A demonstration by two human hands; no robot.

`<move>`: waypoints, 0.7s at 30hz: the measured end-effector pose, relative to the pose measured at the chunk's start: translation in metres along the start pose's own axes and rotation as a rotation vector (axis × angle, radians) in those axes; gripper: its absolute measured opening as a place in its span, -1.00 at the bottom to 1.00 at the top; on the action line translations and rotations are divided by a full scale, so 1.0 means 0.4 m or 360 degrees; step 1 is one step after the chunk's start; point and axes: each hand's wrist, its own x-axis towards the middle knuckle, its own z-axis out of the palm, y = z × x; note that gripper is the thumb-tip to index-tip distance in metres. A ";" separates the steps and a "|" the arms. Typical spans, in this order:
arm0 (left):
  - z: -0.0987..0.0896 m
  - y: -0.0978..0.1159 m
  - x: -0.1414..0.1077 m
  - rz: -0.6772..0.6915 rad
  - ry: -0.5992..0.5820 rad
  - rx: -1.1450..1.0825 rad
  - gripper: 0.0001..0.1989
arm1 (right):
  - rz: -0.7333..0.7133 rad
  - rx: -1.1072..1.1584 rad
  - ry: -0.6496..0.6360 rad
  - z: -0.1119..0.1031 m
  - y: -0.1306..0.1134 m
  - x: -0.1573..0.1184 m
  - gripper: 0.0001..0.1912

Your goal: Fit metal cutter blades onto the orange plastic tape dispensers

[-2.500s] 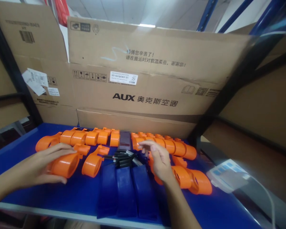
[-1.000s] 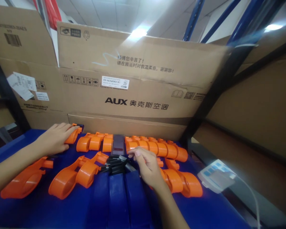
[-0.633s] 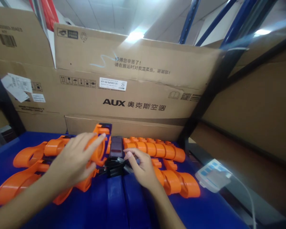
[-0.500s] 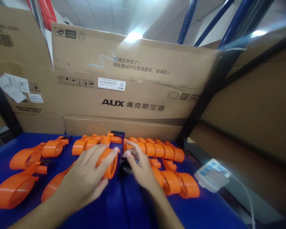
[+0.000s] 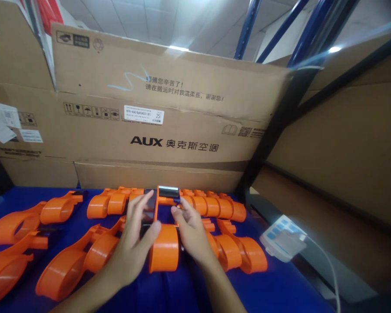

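Observation:
An orange tape dispenser [image 5: 164, 248] stands between my hands, its ring toward me. At its top is a dark head with a pale toothed edge [image 5: 168, 189]. My right hand [image 5: 193, 226] is closed at its right side, thumb and fingers pinching near the head. On the other side my left hand [image 5: 135, 237] has its fingers stretched and spread, with the thumb against the dispenser's left edge. Behind those left fingers is a dark flat piece [image 5: 149, 206], partly hidden.
Several orange dispensers [image 5: 63, 265] lie left on the blue surface [image 5: 280, 291], and more orange dispensers [image 5: 226, 208] stand in rows at right. A cardboard panel [image 5: 182, 121] rises behind. A white box with a cable [image 5: 283, 239] sits at the right edge.
The dispenser has been turned so its ring and toothed head show more squarely. My left hand has loosened from around the ring and spread its fingers. The view has shifted slightly.

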 end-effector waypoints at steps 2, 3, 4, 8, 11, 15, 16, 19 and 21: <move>0.026 -0.005 0.026 -0.0302 0.0028 -0.0338 -0.46 | -0.0037 -0.0041 -0.0025 0.005 0.001 -0.002 -0.56; 0.036 -0.008 0.036 -0.0405 0.0032 -0.0490 -0.49 | -0.0060 -0.0071 -0.0032 0.008 0.001 -0.003 -0.57; 0.042 -0.010 0.044 -0.0477 0.0042 -0.0610 -0.52 | -0.0085 -0.0104 -0.0035 0.010 0.002 -0.005 -0.58; 0.040 -0.027 0.048 -0.0517 0.0187 -0.0738 -0.60 | -0.0143 -0.0248 -0.0045 0.013 0.010 -0.015 -0.66; 0.028 -0.035 0.034 -0.0432 0.0254 -0.0666 -0.60 | -0.0101 -0.0314 -0.0039 0.011 0.014 -0.024 -0.71; 0.023 -0.027 0.017 -0.0370 0.0289 -0.0612 -0.60 | -0.0066 -0.0383 -0.0122 0.010 0.014 -0.031 -0.79; 0.022 -0.023 0.015 -0.0359 0.0290 -0.0619 -0.60 | -0.0077 -0.0411 -0.0136 0.011 0.014 -0.032 -0.80; 0.020 -0.016 0.015 -0.0315 0.0289 -0.0638 -0.57 | -0.0111 -0.0496 -0.0144 0.012 0.013 -0.033 -0.80; 0.018 -0.018 0.016 -0.0324 0.0285 -0.0635 -0.55 | -0.0124 -0.0552 -0.0140 0.012 0.013 -0.034 -0.80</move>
